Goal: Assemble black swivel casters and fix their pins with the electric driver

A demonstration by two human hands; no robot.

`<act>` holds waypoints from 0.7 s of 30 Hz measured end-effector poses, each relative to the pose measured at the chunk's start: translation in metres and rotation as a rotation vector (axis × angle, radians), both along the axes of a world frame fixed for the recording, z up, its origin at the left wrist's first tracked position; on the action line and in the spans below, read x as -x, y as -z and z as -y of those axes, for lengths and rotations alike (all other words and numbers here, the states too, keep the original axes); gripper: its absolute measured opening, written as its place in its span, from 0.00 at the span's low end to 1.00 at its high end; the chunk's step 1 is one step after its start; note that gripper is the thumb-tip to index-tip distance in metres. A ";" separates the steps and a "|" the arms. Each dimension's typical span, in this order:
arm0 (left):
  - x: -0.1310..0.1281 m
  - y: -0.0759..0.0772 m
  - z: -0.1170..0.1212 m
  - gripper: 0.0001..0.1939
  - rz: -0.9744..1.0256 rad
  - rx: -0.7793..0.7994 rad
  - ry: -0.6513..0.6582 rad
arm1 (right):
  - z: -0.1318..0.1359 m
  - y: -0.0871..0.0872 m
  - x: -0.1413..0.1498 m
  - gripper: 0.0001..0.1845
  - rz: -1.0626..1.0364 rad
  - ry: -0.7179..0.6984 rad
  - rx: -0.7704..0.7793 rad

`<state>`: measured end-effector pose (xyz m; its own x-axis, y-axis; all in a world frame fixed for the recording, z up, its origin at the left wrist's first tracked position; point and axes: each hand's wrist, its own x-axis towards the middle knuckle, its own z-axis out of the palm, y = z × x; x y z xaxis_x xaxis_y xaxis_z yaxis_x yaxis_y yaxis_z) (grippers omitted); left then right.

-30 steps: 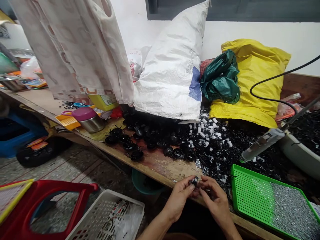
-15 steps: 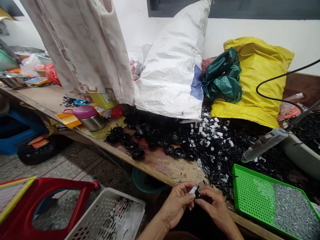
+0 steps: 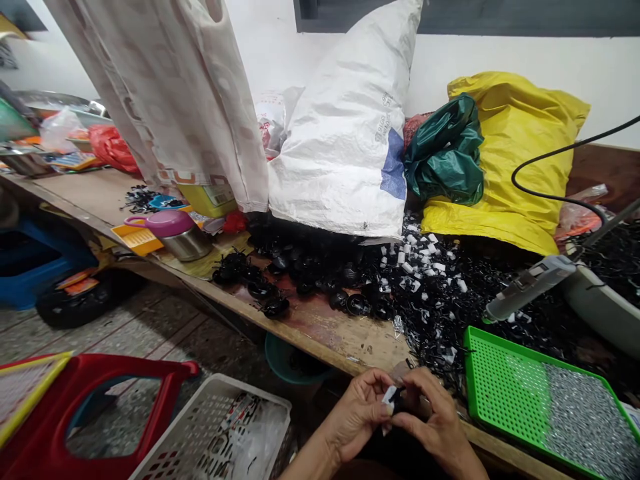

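Workshop: wooden bench (image 3: 327,333), heaped black parts (image 3: 437,343), green tray (image 3: 493,383) of metal bits (image 3: 585,410).

You have two hands of your own, one left hand (image 3: 353,417) and one right hand (image 3: 437,417), and one small black-and-white part (image 3: 389,396). On the bench you can count one white sack (image 3: 345,140), one yellow bag (image 3: 523,143), one dark green bag (image 3: 445,150), one grey tool (image 3: 530,290), one green tray (image 3: 493,383) and one pink-lidded cup (image 3: 187,244). Below, you have one white basket (image 3: 187,417) and one teal tub (image 3: 273,360). The loose white pieces (image 3: 406,268) number too many for you to count.
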<state>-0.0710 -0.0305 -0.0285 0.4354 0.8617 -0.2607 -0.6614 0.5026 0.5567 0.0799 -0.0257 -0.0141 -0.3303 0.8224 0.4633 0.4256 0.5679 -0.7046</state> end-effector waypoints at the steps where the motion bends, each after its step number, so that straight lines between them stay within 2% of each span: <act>1: 0.000 0.000 0.000 0.18 -0.009 -0.001 0.000 | -0.001 0.000 -0.001 0.14 0.008 -0.035 0.012; 3: 0.000 0.000 0.000 0.18 -0.041 -0.007 0.001 | -0.002 0.003 -0.003 0.15 0.043 -0.093 0.048; 5: 0.001 -0.001 -0.001 0.17 -0.099 -0.013 0.017 | -0.001 0.008 -0.005 0.14 0.089 -0.087 0.056; 9: 0.007 -0.010 -0.002 0.14 -0.278 -0.015 0.090 | 0.001 0.020 -0.007 0.15 0.248 -0.003 -0.097; 12: 0.010 -0.017 -0.004 0.13 -0.407 -0.010 0.138 | 0.004 0.022 -0.005 0.17 0.396 0.026 -0.211; 15: 0.010 -0.022 -0.006 0.13 -0.459 0.010 0.198 | 0.004 0.020 -0.002 0.19 0.497 0.001 -0.260; 18: 0.010 -0.024 -0.006 0.11 -0.421 0.053 0.257 | 0.001 0.013 -0.003 0.23 0.533 -0.024 -0.274; 21: 0.012 -0.024 -0.007 0.11 -0.339 0.069 0.245 | -0.008 0.001 -0.006 0.22 0.502 -0.086 -0.125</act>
<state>-0.0832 -0.0235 -0.0047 0.5049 0.7186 -0.4782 -0.3030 0.6662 0.6814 0.0862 -0.0174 -0.0151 -0.6010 0.7307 0.3239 0.6412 0.6827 -0.3504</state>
